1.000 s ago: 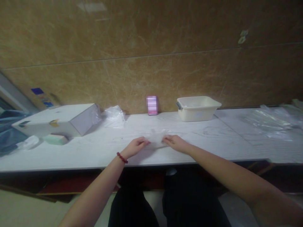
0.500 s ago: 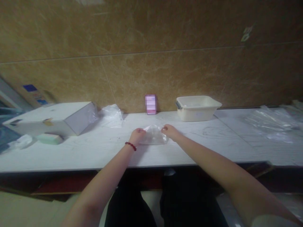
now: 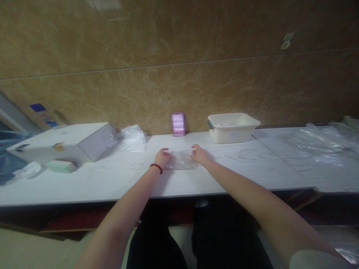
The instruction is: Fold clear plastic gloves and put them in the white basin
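Note:
A clear plastic bag point(image 3: 181, 160) lies flat on the white table point(image 3: 112, 179), straight ahead of me. My left hand point(image 3: 163, 157), with a red bead bracelet at the wrist, pinches the bag's left edge. My right hand point(image 3: 198, 154) pinches its right edge. Both hands rest low on the tabletop with the fingers closed on the plastic. The bag is stretched between them.
A cream plastic tub point(image 3: 232, 127) stands at the back right by the wall. A pink box point(image 3: 178, 124) stands behind the bag. A white carton point(image 3: 63, 142), a green sponge point(image 3: 61, 166) and crumpled plastic point(image 3: 131, 137) sit at the left. Clear bags point(image 3: 319, 144) lie at the right.
Both hands moved away from me across the table with the bag. The bag, bunched and then lifted a little, now lies flat and stretched.

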The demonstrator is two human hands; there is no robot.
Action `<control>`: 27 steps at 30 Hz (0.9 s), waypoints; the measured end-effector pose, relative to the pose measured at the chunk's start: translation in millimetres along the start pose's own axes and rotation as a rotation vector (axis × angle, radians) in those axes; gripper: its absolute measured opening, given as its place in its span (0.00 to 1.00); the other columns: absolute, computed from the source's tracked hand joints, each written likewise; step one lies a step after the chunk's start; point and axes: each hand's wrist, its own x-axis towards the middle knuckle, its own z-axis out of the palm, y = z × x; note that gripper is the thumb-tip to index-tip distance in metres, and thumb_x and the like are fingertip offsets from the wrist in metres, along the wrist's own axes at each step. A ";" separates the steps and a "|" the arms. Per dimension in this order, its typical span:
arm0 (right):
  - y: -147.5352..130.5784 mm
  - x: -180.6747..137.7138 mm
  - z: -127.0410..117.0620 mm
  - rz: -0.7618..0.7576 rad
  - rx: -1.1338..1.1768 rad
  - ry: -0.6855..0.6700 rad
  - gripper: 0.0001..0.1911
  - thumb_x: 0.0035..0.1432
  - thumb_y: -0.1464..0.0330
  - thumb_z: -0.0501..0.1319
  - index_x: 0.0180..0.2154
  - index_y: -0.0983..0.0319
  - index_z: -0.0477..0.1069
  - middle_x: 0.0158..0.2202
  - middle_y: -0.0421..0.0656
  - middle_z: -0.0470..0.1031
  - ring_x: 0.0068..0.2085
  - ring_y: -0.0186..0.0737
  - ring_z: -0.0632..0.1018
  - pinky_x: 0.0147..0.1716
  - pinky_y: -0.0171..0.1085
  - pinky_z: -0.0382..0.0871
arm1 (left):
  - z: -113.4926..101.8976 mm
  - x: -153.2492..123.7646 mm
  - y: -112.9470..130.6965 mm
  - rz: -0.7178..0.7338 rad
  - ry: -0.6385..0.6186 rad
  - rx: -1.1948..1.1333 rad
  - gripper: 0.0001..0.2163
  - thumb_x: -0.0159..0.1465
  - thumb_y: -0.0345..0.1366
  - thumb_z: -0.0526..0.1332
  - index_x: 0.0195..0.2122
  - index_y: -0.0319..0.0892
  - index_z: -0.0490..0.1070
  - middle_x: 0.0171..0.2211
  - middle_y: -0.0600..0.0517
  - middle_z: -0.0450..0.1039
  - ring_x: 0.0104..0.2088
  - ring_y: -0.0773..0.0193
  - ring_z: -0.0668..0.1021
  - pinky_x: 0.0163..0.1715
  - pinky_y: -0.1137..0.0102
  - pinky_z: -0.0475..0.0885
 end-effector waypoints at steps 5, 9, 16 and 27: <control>-1.2 -4.4 0.6 -0.019 -0.020 -0.007 0.18 0.43 0.74 0.56 0.39 0.59 0.63 0.35 0.40 0.70 0.34 0.31 0.72 0.32 0.30 0.64 | 3.1 12.3 -9.4 0.122 -0.034 0.061 0.15 0.50 0.30 0.56 0.41 0.40 0.67 0.31 0.50 0.72 0.29 0.67 0.73 0.29 0.74 0.67; -1.6 -6.4 0.6 -0.057 -0.080 -0.012 0.13 0.45 0.73 0.55 0.36 0.61 0.68 0.36 0.42 0.71 0.38 0.34 0.71 0.36 0.31 0.63 | -3.0 17.2 -5.5 0.172 -0.035 0.086 0.13 0.51 0.30 0.55 0.38 0.39 0.69 0.33 0.49 0.72 0.33 0.63 0.73 0.34 0.70 0.67; -0.6 -9.1 -2.8 -0.056 -0.108 -0.037 0.15 0.45 0.70 0.56 0.38 0.64 0.69 0.36 0.45 0.72 0.37 0.37 0.72 0.36 0.32 0.64 | -21.0 -24.8 19.0 0.511 -0.090 0.299 0.13 0.54 0.39 0.54 0.39 0.41 0.67 0.42 0.47 0.67 0.45 0.60 0.66 0.47 0.66 0.57; 1.6 -10.7 -6.0 -0.077 -0.086 -0.068 0.17 0.44 0.69 0.58 0.40 0.65 0.68 0.39 0.46 0.70 0.40 0.37 0.71 0.39 0.32 0.62 | -29.6 -55.2 -7.6 -0.154 -0.189 -0.376 0.22 0.51 0.40 0.58 0.45 0.41 0.55 0.36 0.47 0.68 0.23 0.73 0.72 0.17 0.79 0.63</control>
